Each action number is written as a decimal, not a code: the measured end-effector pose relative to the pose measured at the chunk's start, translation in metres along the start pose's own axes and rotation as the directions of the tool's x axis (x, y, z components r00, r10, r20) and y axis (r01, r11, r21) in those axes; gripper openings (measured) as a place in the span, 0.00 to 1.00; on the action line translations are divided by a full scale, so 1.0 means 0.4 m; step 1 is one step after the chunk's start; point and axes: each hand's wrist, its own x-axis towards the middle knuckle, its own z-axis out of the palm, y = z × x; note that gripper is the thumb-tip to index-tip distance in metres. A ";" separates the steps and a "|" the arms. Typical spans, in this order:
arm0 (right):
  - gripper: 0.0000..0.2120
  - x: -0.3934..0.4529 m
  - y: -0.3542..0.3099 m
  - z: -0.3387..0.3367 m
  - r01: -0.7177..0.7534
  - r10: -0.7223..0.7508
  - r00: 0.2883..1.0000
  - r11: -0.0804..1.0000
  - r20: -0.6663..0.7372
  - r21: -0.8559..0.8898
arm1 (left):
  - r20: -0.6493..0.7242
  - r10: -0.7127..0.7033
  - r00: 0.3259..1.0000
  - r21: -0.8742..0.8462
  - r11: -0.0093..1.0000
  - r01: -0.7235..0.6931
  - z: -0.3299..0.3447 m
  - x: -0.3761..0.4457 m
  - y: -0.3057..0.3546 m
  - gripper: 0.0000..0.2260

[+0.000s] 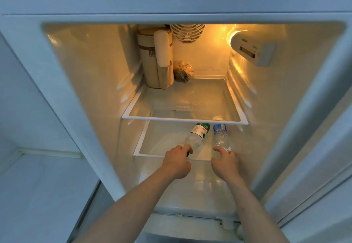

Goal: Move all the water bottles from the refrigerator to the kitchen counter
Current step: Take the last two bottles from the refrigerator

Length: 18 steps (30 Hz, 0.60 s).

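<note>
While both arms reach into the open refrigerator (80, 90), the scene reads as follows.

Left hand (177, 162): fingers curled round the cap end of the green-label bottle (197, 135), gripping it at the near edge of the lower shelf (144, 143).
Right hand (225, 160): fingers curled at the neck of the blue-label bottle (220, 136); whether it grips or only touches, I cannot tell.
Green-label bottle: on the lower shelf, leaning with its far end under the upper shelf (171, 118).
Blue-label bottle: just right of the green one, apart from it, on the same shelf.
Upper shelf: beige zipped bag (152, 62) standing at far left, with a wrapped brownish bundle (183, 71) just to its right.
Far right wall: lit control box (253, 49).
</note>
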 end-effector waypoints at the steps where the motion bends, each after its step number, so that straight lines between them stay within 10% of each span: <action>1: 0.23 0.000 -0.004 0.006 0.024 -0.024 1.000 1.000 0.015 0.015 | -0.014 -0.007 1.000 -0.009 1.000 0.007 -0.005 -0.011 -0.010 0.16; 18: 0.11 -0.225 -0.130 -0.011 0.343 -0.335 0.932 0.938 -0.141 0.040 | -0.470 -0.123 0.874 -0.381 0.921 -0.075 -0.131 -0.414 -0.114 0.06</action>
